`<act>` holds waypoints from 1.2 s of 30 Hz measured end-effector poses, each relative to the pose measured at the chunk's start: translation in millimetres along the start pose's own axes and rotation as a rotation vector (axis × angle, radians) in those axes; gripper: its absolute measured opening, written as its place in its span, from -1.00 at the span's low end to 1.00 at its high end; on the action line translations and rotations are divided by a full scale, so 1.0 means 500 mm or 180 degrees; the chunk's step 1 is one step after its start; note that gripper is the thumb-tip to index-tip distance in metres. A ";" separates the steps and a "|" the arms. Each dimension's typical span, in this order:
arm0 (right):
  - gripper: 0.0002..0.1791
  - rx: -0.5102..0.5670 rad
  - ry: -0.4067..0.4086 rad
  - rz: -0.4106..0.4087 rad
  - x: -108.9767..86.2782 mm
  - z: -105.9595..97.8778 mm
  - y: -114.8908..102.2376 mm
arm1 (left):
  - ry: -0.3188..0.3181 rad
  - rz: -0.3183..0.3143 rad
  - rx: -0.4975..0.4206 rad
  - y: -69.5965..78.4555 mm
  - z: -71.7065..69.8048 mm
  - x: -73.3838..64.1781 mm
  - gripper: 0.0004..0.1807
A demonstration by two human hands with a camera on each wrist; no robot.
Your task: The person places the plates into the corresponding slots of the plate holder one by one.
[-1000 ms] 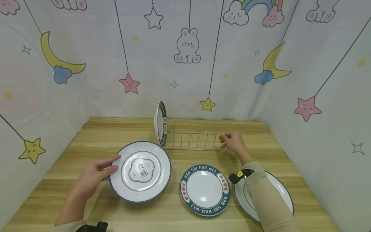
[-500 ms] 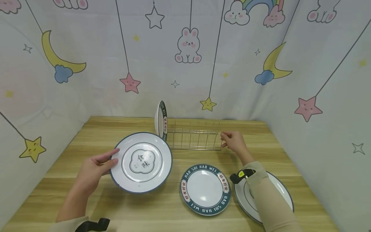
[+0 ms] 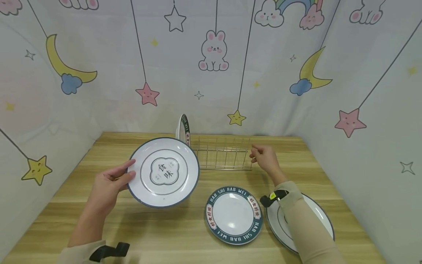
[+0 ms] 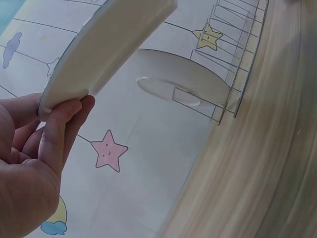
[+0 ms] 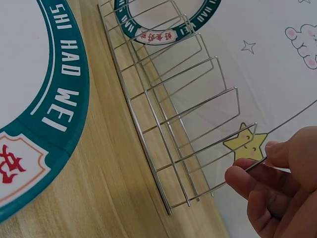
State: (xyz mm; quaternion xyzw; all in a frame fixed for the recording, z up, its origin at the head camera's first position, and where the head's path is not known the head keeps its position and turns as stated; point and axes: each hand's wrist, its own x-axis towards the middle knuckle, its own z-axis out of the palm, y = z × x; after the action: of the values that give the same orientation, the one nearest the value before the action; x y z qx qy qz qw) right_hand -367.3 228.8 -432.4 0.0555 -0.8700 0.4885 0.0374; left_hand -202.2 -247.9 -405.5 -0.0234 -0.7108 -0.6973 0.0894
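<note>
Left of centre in the head view, the left hand (image 3: pixel 108 187) pinches a blue-rimmed plate (image 3: pixel 163 172) above the bench (image 3: pixel 155 234); right of centre, the right hand (image 3: pixel 266 160) pinches the wire dish rack (image 3: pixel 227 169) by its end.

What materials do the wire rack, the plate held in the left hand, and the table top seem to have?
Wire rack: metal, perhaps steel, bright finish; thin silvery rods catch the light.
Held plate: glazed ceramic or perhaps melamine; smooth white surface with a soft sheen, which fits both.
Table top: wood look, fairly smooth; streaked grain, perhaps printed laminate.
</note>
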 end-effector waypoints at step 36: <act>-0.57 0.0123 -0.0144 0.0167 0.007 -0.009 -0.001 | 0.0482 0.0248 -0.0601 0.080 0.069 0.066 -0.46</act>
State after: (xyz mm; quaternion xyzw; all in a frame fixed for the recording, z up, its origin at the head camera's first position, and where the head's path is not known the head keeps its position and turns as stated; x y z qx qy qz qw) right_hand -370.8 232.1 -429.2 0.0444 -0.8622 0.5046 0.0039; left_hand -231.4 -215.4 -361.2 -0.0066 -0.6318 -0.7568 0.1673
